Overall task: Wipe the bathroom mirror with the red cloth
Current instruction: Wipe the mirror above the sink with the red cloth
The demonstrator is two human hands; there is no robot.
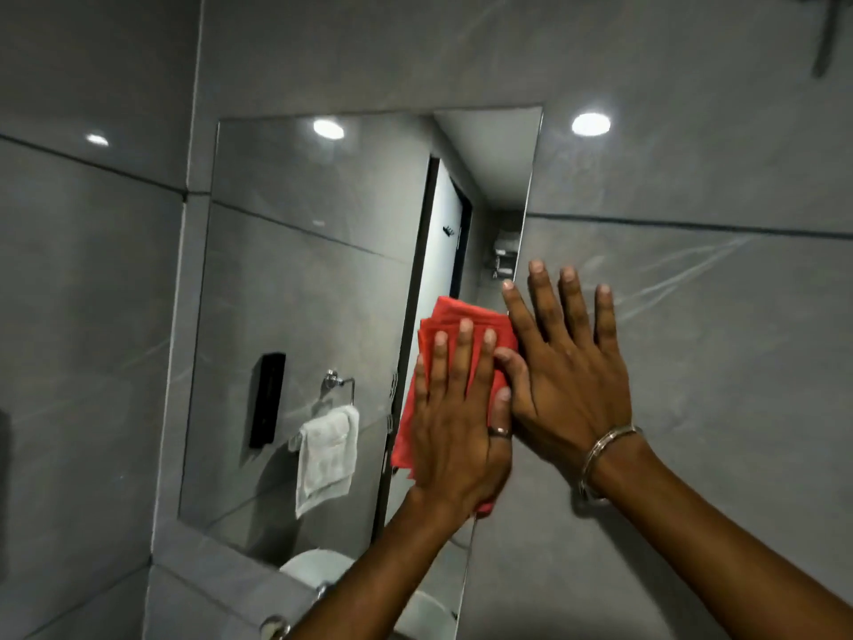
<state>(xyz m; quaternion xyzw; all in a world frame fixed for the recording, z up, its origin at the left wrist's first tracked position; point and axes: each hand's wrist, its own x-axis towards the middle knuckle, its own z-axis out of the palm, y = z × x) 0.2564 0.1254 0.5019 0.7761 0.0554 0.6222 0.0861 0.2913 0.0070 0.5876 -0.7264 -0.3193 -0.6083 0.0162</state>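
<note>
1. A frameless mirror (pixel 323 279) hangs on a grey tiled wall (pixel 692 339); ceiling lights glare on glass and tile.
2. The left hand (pixel 454 436), fingers spread flat, presses the folded red cloth (pixel 454 323) against the mirror's right edge.
3. The right hand (pixel 570 367), fingers splayed, lies flat on the wall just beside it, thumb touching the cloth.
4. Reflected left of the cloth: a white towel (pixel 327 450) on a ring, a black dispenser (pixel 267 399), a doorway.
</note>
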